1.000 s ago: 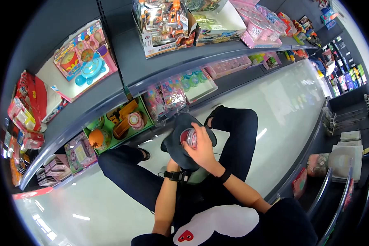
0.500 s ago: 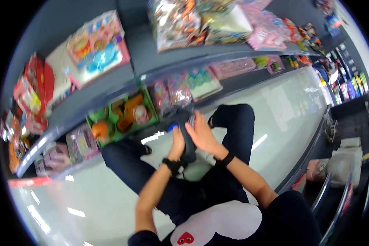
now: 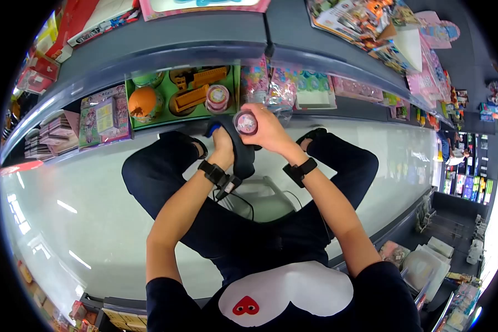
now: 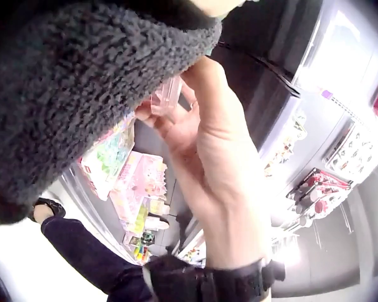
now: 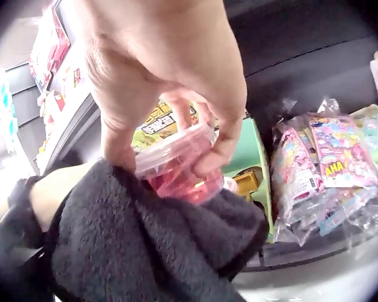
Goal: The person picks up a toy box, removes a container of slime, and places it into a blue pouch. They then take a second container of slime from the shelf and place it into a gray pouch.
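A small round tub with pink contents (image 3: 245, 122) is in my right hand (image 3: 266, 131), which grips it by its rim. The right wrist view shows the fingers of my right hand (image 5: 170, 63) curled round the clear tub (image 5: 192, 163), with a dark grey fluffy cloth (image 5: 145, 239) against its underside. My left hand (image 3: 223, 146) holds the cloth (image 3: 242, 149) just left of the tub, a bit of blue showing by the thumb; its other fingers are mostly hidden. In the left wrist view the cloth (image 4: 82, 94) covers much of the scene, beside my right hand (image 4: 214, 145).
Ahead is a low shelf with a green tray (image 3: 177, 119) of toys, including an orange ball (image 3: 143, 102), yellow toy trucks and a pink tub (image 3: 217, 98). Bagged toys (image 3: 282, 88) lie right of it. A shelf edge (image 3: 205, 52) overhangs them. A greenish stool (image 3: 265, 202) is between the legs.
The head view has turned, bringing the green tray closer to centre. The cloth, earlier spread beneath the tub, now hangs to its left, and my left hand has come out from behind it.
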`<state>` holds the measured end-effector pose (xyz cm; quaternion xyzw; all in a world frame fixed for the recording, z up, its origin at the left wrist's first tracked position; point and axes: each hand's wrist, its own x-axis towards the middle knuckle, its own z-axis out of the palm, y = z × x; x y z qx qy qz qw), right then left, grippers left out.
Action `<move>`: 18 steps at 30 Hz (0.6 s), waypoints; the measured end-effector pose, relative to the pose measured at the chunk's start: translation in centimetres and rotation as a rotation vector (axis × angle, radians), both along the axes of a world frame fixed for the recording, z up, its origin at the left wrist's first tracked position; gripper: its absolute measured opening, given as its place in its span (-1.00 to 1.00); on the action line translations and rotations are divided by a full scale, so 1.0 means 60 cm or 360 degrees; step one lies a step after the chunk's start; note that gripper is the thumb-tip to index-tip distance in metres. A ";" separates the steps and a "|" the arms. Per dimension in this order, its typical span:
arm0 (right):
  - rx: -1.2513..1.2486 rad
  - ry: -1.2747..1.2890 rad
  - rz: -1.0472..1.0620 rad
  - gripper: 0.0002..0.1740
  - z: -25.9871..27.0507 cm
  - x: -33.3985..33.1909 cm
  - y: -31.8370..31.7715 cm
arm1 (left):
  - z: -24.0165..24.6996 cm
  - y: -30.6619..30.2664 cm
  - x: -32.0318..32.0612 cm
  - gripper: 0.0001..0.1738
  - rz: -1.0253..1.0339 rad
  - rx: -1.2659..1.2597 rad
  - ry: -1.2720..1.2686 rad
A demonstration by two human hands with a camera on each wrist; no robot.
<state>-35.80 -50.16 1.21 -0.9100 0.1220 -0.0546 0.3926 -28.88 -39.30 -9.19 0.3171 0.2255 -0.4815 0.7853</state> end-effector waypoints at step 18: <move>-0.0474 0.0165 -0.0106 -0.17 -0.177 0.200 -0.048 | -0.061 -0.014 -0.071 -0.61 -0.0542 0.0447 0.0095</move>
